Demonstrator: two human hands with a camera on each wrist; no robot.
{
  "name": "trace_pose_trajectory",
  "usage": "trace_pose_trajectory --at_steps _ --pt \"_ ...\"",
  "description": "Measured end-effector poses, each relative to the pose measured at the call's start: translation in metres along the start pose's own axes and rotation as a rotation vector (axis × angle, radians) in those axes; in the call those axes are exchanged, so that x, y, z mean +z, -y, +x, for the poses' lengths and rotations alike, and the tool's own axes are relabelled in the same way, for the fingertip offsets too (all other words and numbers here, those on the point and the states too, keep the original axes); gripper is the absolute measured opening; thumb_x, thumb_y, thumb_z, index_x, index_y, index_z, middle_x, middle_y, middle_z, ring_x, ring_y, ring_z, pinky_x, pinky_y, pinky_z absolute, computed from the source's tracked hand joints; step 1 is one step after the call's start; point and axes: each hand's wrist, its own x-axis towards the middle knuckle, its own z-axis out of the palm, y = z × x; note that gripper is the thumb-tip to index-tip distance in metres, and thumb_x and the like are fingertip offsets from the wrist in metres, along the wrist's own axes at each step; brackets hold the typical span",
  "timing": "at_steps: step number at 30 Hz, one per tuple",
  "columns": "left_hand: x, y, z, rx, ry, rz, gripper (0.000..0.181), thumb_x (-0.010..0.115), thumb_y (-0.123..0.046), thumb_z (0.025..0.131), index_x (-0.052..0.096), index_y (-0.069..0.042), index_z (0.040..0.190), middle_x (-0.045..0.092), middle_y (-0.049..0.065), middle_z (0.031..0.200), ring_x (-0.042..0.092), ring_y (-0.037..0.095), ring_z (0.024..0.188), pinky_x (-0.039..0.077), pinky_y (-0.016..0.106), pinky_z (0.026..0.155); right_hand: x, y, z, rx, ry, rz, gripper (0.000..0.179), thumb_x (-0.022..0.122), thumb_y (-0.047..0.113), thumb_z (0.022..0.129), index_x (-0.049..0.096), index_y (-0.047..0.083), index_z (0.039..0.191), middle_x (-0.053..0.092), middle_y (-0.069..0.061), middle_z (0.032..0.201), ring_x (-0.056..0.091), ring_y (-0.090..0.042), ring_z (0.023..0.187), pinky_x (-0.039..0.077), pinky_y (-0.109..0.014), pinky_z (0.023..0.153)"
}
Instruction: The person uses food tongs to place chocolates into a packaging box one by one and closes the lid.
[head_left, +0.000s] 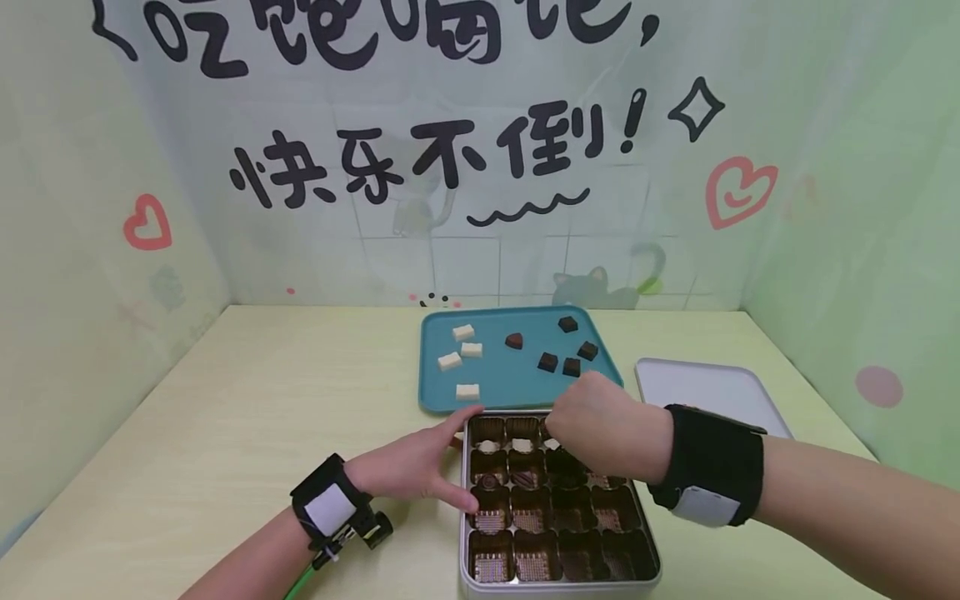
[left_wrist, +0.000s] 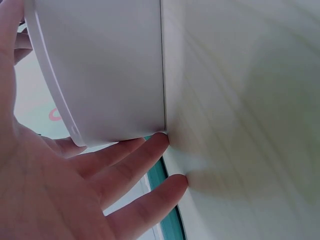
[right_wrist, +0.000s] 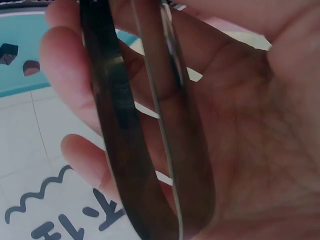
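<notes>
My left hand [head_left: 420,458] braces the left side of a metal tin [head_left: 651,546], its thumb at the rim and its fingers toward the back corner. In the left wrist view, the extended fingers [left_wrist: 135,162] lie by the tin's smooth wall. My right hand [head_left: 592,421] is over the tin's back right part, gripping metal tongs [right_wrist: 135,150] whose bent end lies in the palm; their tips are hidden. Inside the tin is a brown divided insert [head_left: 573,508]. White pieces [head_left: 522,446] sit in its back row and dark chocolates [head_left: 522,479] in the second row.
Behind the tin, a blue tray [head_left: 498,379] carries several white pieces [head_left: 467,392] at left and several dark chocolates [head_left: 548,362] at right, with a brown one [head_left: 513,341] between. A pale tray [head_left: 705,387] lies to the right. Printed cloth walls surround the table.
</notes>
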Motion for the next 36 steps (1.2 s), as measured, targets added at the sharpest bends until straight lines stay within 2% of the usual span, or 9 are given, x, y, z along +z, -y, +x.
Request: trace_pose_trajectory --at_steps 4,7,11,14,17,22,28,32,36 --pt "0.0 0.001 0.0 0.006 -0.004 0.007 0.118 0.082 -0.046 0.074 0.004 -0.013 0.157 0.029 0.019 0.154 0.05 0.029 0.125 0.042 0.042 0.1 -0.004 -0.008 -0.006 0.033 -0.008 0.045 0.06 0.07 0.005 0.084 0.016 0.022 0.064 0.006 0.004 0.064 0.006 -0.013 0.062 0.009 -0.034 0.059" --pt "0.001 0.002 0.0 0.006 0.002 0.0 0.118 0.082 -0.047 0.074 0.004 -0.014 0.157 0.028 0.018 0.154 0.049 0.029 0.125 0.042 0.041 0.1 -0.007 -0.02 -0.012 0.068 0.021 0.149 0.058 0.068 0.0 0.081 0.018 0.021 0.063 0.008 0.005 0.064 0.007 -0.013 0.061 0.01 -0.033 0.057" --pt "0.0 0.001 0.0 0.0 0.006 -0.003 0.118 0.081 -0.047 0.074 0.004 -0.015 0.157 0.028 0.018 0.155 0.049 0.029 0.126 0.043 0.041 0.099 -0.006 -0.038 -0.02 0.134 0.099 0.299 0.041 0.076 0.006 0.081 0.044 0.022 0.06 0.028 0.009 0.059 0.026 -0.009 0.051 0.024 -0.026 0.046" --pt "-0.001 0.001 0.0 -0.005 0.005 -0.002 0.118 0.081 -0.048 0.073 0.004 -0.015 0.157 0.029 0.018 0.154 0.048 0.029 0.126 0.043 0.041 0.099 -0.001 -0.051 -0.022 0.186 0.103 0.332 0.017 0.081 0.018 0.079 0.065 0.02 0.077 0.048 0.007 0.067 0.047 -0.012 0.057 0.043 -0.029 0.05" --pt "-0.001 0.001 0.0 -0.005 0.002 -0.004 0.119 0.081 -0.048 0.073 0.004 -0.014 0.157 0.028 0.018 0.154 0.048 0.03 0.127 0.041 0.043 0.101 0.006 -0.06 -0.02 0.243 0.053 0.361 0.014 0.08 0.018 0.08 0.069 0.015 0.087 0.05 0.003 0.071 0.05 -0.014 0.06 0.045 -0.032 0.052" --pt "0.0 0.001 0.0 -0.006 0.002 -0.026 0.119 0.082 -0.047 0.073 0.004 -0.015 0.157 0.026 0.018 0.155 0.044 0.03 0.129 0.038 0.045 0.104 0.023 -0.074 -0.007 0.348 0.037 0.431 0.015 0.074 0.014 0.086 0.067 0.006 0.096 0.05 -0.001 0.075 0.051 -0.017 0.063 0.046 -0.034 0.055" --pt "0.002 0.002 0.0 -0.003 0.009 -0.045 0.117 0.082 -0.045 0.074 0.005 -0.014 0.157 0.024 0.016 0.156 0.041 0.03 0.133 0.034 0.046 0.107 0.062 -0.091 0.021 0.444 0.059 0.502 0.022 0.068 0.016 0.092 0.063 0.0 0.107 0.055 -0.006 0.083 0.055 -0.021 0.07 0.047 -0.036 0.059" --pt "0.002 0.002 0.0 -0.005 0.014 -0.056 0.117 0.082 -0.045 0.075 0.004 -0.015 0.157 0.024 0.015 0.157 0.041 0.029 0.133 0.035 0.045 0.106 0.092 -0.098 0.042 0.481 0.089 0.525 0.029 0.064 0.02 0.096 0.063 -0.001 0.115 0.059 -0.01 0.092 0.059 -0.024 0.076 0.049 -0.039 0.063" --pt "0.001 0.001 -0.001 -0.004 0.006 -0.038 0.117 0.081 -0.045 0.074 0.004 -0.015 0.157 0.025 0.016 0.156 0.042 0.029 0.132 0.036 0.044 0.106 0.115 -0.098 0.06 0.492 0.112 0.538 0.026 0.06 0.023 0.098 0.062 0.0 0.109 0.06 -0.011 0.092 0.059 -0.025 0.077 0.048 -0.04 0.065"
